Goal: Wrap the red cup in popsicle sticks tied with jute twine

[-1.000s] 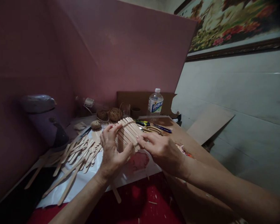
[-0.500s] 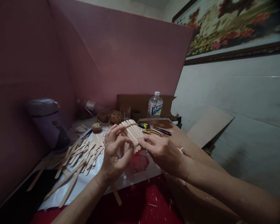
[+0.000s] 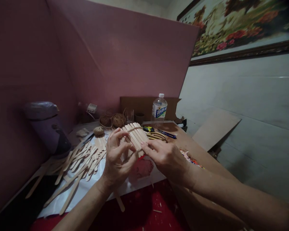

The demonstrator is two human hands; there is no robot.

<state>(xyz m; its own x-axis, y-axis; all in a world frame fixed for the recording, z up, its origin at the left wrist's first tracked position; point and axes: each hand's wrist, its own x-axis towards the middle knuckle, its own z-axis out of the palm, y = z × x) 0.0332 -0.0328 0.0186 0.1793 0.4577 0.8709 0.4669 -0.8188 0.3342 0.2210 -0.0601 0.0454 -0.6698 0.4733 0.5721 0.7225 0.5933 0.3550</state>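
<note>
Between my hands is a piece made of several popsicle sticks [image 3: 135,134] lined up side by side, with twine [image 3: 134,129] running across near the upper end and more near the lower end. My left hand [image 3: 119,154] grips its left side, thumb and fingers curled around it. On the lower right, my right hand [image 3: 165,157] pinches the piece, fingertips at the lower twine. Loose popsicle sticks [image 3: 86,160] lie in a heap on a white sheet [image 3: 50,205] to the left. The far side of the held piece is hidden.
Behind my hands stand balls of twine [image 3: 118,120], a clear bottle [image 3: 159,109] and a small dark cup [image 3: 140,118]. Gold-handled scissors [image 3: 156,136], a yellow-black cutter [image 3: 148,129] and a blue pen-like tool [image 3: 168,134] lie right of them. A purple cylinder [image 3: 48,128] stands left.
The view has shifted slightly. My hands keep nearly the same hold on the stick piece, and a colourful patterned item beyond my right forearm shows more.
</note>
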